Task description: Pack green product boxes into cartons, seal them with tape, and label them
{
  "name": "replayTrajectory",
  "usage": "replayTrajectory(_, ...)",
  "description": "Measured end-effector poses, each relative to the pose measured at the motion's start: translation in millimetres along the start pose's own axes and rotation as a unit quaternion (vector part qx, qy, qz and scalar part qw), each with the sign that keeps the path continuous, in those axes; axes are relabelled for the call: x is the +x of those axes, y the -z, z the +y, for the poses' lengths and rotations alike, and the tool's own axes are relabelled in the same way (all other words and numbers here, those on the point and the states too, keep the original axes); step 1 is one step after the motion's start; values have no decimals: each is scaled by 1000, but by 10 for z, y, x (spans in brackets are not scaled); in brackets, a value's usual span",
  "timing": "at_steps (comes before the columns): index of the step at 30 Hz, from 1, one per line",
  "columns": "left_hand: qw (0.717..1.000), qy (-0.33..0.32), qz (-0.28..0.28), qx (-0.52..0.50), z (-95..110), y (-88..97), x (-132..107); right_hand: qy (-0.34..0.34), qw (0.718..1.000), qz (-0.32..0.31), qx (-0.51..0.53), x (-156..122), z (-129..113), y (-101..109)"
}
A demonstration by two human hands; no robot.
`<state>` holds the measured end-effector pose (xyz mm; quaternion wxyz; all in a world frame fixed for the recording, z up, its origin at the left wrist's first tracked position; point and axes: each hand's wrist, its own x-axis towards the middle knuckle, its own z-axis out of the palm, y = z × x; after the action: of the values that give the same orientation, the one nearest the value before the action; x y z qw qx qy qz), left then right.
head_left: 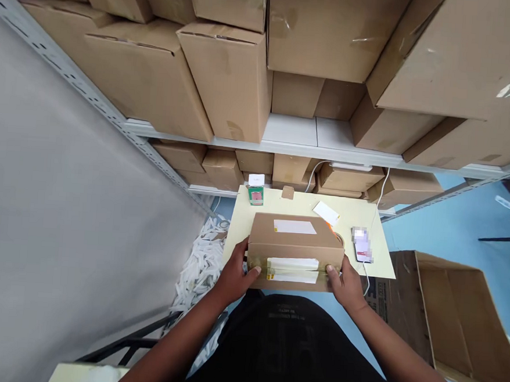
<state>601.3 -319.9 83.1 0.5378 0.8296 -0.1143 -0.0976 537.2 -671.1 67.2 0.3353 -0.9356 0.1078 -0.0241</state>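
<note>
A brown cardboard box [297,239] is held between my two hands at the front edge of a pale yellow table [244,219]. White labels are stuck on its top and on the side facing me, where tape also runs along. My left hand [235,273] grips the box's left side, thumb on the near face. On the right side, my right hand [348,283] holds it the same way. The fingertips of both hands are partly hidden by the box.
On the table are a small green-and-white box [255,191], a white card [325,212] and a phone [362,245] with a cable. Shelves [240,146] of cartons stand ahead. A big open carton [460,316] is at right; white paper strips [197,265] cover the floor at left.
</note>
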Motion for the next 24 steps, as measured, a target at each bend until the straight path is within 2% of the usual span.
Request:
replayTrajectory(4,997,31,53,-42,-35,-258,-195,42,998,-18,45,-131,277,-135)
replayTrajectory(9,989,69,66,-112,-416,-592,-223,-8,987,-126,100,-206,568,-469)
replayTrajectory(12,974,155,60,-153,-693,-655,-244,-9,967,-210,143,-217,773,-611)
replayTrajectory(15,960,222,46,-166,-840,-585,-224,-39,940,-258,218,-147,949,-641)
replayTrajectory(18,953,258,52,-148,-824,-458,-6,-151,916,-208,308,106,940,-620)
replayTrajectory(21,959,256,53,-108,-723,-374,403,-269,886,-136,351,507,717,-640)
replayTrajectory(24,971,236,29,-39,-601,-352,750,-325,863,-130,363,821,453,-687)
